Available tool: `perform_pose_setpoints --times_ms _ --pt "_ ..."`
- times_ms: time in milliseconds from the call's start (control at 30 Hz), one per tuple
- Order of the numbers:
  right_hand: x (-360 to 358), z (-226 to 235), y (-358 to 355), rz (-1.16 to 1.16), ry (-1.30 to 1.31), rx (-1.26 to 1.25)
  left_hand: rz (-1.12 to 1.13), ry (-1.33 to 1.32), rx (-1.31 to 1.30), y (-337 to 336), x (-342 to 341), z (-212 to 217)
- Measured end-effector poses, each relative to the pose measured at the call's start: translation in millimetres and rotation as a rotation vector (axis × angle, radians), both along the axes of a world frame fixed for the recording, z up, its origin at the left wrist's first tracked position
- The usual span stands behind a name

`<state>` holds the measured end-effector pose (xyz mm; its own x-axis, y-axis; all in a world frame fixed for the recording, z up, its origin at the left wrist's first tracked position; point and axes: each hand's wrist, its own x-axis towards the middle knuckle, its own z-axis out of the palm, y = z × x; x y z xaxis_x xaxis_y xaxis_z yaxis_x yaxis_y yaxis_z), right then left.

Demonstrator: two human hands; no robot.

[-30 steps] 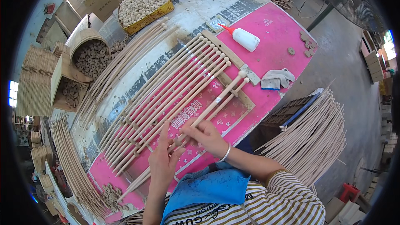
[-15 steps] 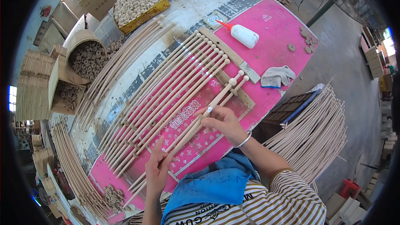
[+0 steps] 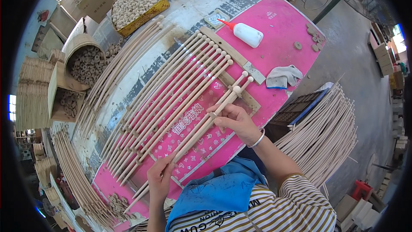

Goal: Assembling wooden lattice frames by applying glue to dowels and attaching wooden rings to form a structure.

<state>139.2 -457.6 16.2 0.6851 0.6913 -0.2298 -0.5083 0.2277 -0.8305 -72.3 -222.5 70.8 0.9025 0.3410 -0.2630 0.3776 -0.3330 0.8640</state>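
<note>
A long wooden rod with a round knob at its far end lies diagonally over the pink table cover. My right hand grips this rod near its upper part. My left hand pinches the rod's lower part near the table's front edge. Two more knobbed rods lie right beside it. To the left, several knobbed rods lie side by side in a row, their knobs against a wooden bar.
A white glue bottle with a red tip and a grey rag lie on the pink cover. A yellow box of wooden balls and a round basket of rings stand at the back left. Bundles of plain rods lie to the right.
My right hand moved up the rod toward its knobbed end, and my left hand slid down toward the table's front edge. The rod now lies beside the two others.
</note>
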Motion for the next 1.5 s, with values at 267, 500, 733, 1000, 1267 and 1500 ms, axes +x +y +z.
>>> perform_pose_setpoints --times_ms 267,500,733,1000,1267,1500 --pt "1.5 -5.9 -9.8 -0.065 -0.024 -0.02 -0.007 -0.017 0.045 -4.0 7.8 1.2" --pt "3.7 -10.0 -16.3 -0.085 -0.026 -0.13 -0.038 -0.013 0.071 -4.4 13.4 -0.2" --pt "9.6 -9.5 -23.0 -0.082 -0.04 -0.155 -0.038 0.013 0.08 -4.1 20.2 -3.1" --pt "19.2 -9.8 -30.3 -0.358 -0.285 -0.332 -0.114 -0.187 0.293 -9.4 54.4 -15.2" --pt "23.8 -11.0 -39.8 -0.417 -0.25 -0.342 -0.101 -0.211 0.393 -12.9 91.5 -45.9" --pt "24.5 -16.3 -43.5 -0.407 -0.24 -0.342 -0.091 -0.217 0.497 -19.0 96.9 -58.7"
